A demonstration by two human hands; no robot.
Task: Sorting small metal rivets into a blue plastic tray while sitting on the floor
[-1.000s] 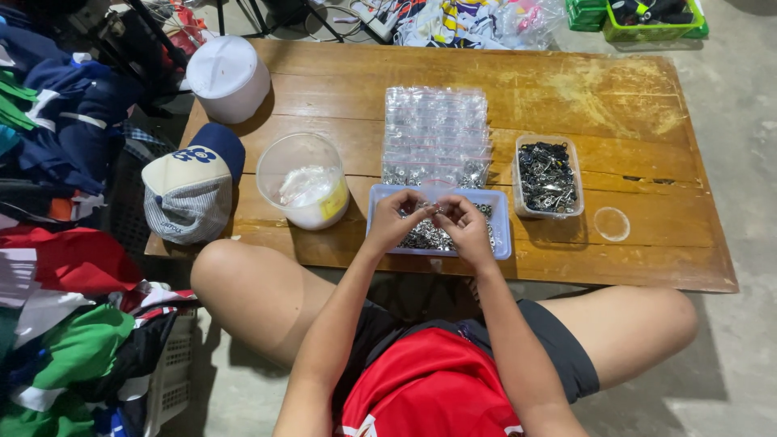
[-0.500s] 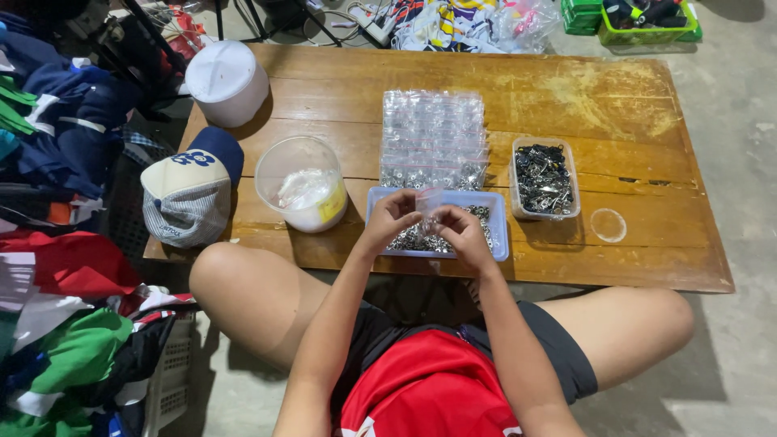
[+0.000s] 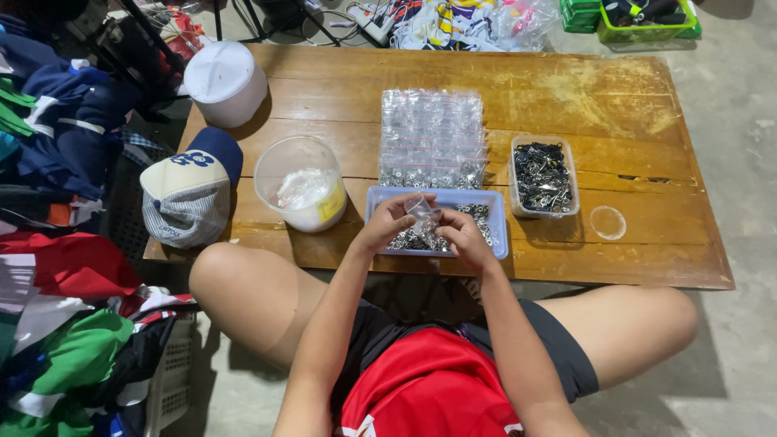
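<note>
My left hand [image 3: 390, 222] and my right hand [image 3: 461, 233] meet over a shallow blue tray [image 3: 495, 220] of small silver metal parts at the table's near edge. Together they pinch a small clear plastic bag [image 3: 422, 210] held just above the tray. Behind the tray lies a stack of small clear bags [image 3: 433, 133], some with silver parts inside. To the right stands a clear tub of dark metal clips [image 3: 542, 175].
A low wooden table [image 3: 566, 89] carries a clear round tub with white bags inside [image 3: 299, 184], a white lidded bucket [image 3: 224, 82], a cap [image 3: 191, 186] and a clear round lid [image 3: 607, 222]. Piled clothes [image 3: 65, 243] lie at the left. My bare knees flank the table's front.
My hands stay over the blue tray with only small finger movements on the clear bag. The view has shifted slightly.
</note>
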